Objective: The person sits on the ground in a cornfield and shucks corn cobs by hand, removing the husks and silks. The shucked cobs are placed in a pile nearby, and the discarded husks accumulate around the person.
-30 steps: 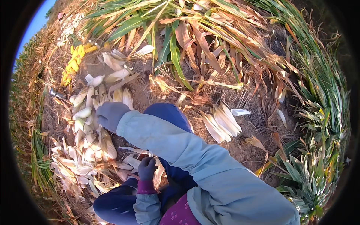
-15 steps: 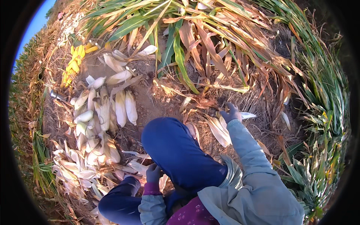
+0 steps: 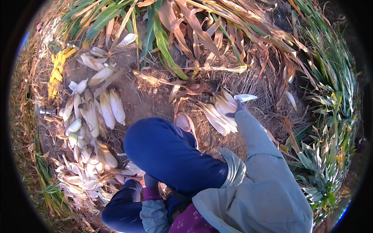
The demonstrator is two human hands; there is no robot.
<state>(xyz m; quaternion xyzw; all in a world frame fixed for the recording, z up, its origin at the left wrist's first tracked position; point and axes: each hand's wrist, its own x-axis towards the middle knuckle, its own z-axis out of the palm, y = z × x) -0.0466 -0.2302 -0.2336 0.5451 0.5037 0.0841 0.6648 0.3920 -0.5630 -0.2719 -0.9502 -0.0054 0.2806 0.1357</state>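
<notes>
My right hand (image 3: pixel 237 109) reaches down to a few corn ears in pale husks (image 3: pixel 218 116) on the soil in front of me. Its fingers are spread, with the thumb side over the ears and a fingertip by a white husk leaf (image 3: pixel 246 97). Low beside my bent blue-trousered knee is my left hand (image 3: pixel 150 181), partly hidden by the leg, its fingers out of sight. Pale loose husks (image 3: pixel 134 169) lie close to it.
A pile of corn ears in husks (image 3: pixel 92 116) lies to my left, above loose husks (image 3: pixel 83 182). Bare yellow cobs (image 3: pixel 56 72) and a metal cylinder-like object (image 3: pixel 47 110) are farther left. Cut corn stalks (image 3: pixel 217 27) spread ahead, and green stalks (image 3: pixel 332 112) line the right.
The view has shifted. My right hand has shifted at the ears, and more of them show beside it. My left hand has slipped further behind the knee.
</notes>
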